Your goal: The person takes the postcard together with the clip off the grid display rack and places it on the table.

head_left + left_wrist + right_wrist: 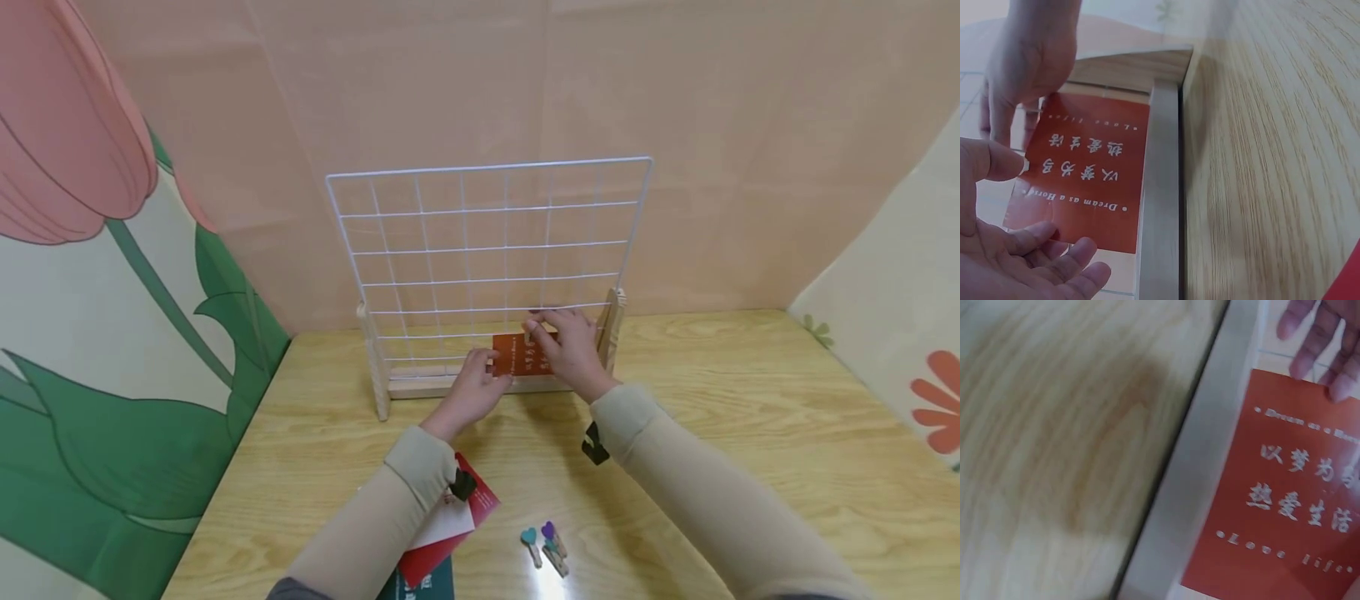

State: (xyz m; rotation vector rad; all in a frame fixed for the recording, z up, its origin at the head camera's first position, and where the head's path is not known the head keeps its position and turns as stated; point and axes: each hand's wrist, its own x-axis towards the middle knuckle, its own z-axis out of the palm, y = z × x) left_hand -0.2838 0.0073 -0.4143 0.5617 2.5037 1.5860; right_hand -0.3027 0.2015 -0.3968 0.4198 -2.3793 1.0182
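A red card (517, 355) with white Chinese and English lettering stands against the lower part of a white wire grid (487, 248). My right hand (573, 350) is at the card's top edge, thumb and index finger pinching a small pale wooden clothespin (527, 332). Most of that clothespin is hidden by the fingers. At the card's left edge my left hand (474, 392) touches it with relaxed fingertips (1341, 389). The left thumb (1007, 161) reaches across in front of the card's upper edge in the left wrist view.
Wooden feet (372, 367) and a crossbar (420, 387) hold the grid upright on the wood-grain table (750, 433). Under my left forearm lie red, white and dark green cards (480, 500). Small clothespins with teal and purple hearts (551, 550) lie nearer me.
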